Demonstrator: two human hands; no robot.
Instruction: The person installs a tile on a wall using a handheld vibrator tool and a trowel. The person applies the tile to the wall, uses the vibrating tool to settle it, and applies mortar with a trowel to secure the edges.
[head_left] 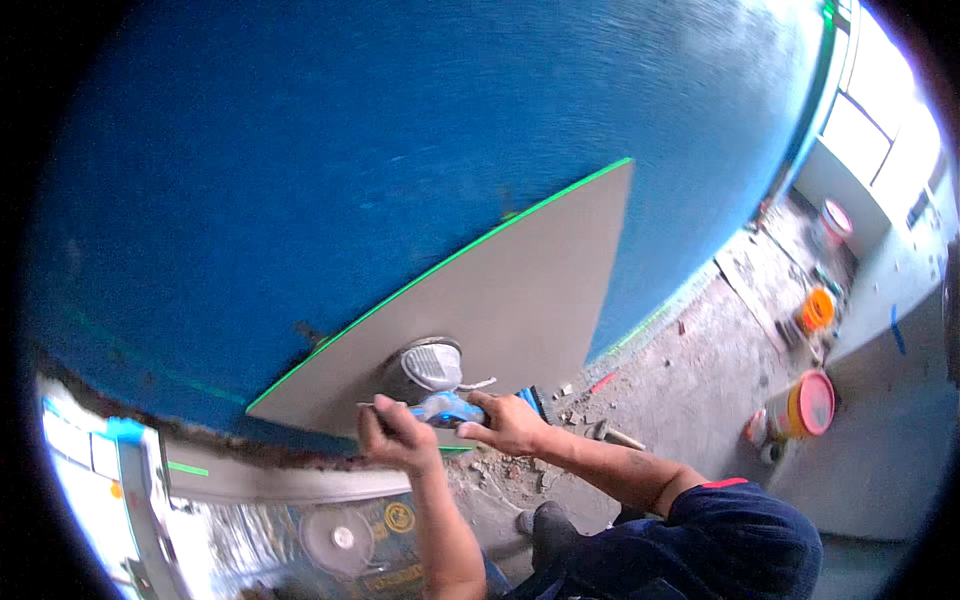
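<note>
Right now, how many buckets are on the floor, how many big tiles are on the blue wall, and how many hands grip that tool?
Buckets: 3 (pink-lidded bucket, orange bucket, far bucket)
Grey tiles: 1
Hands on the blue and grey tool: 2 (left hand, right hand)
Total: 6

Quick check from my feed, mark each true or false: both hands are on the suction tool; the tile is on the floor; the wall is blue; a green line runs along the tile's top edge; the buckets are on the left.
1. Both the left hand and the right hand grip the blue-handled suction tool: true.
2. The grey tile lies flat on the floor: false, it is against the wall.
3. The wall is blue: true.
4. A green line follows the tile's upper edge: true.
5. The buckets stand on the left: false, they are on the right.
</note>
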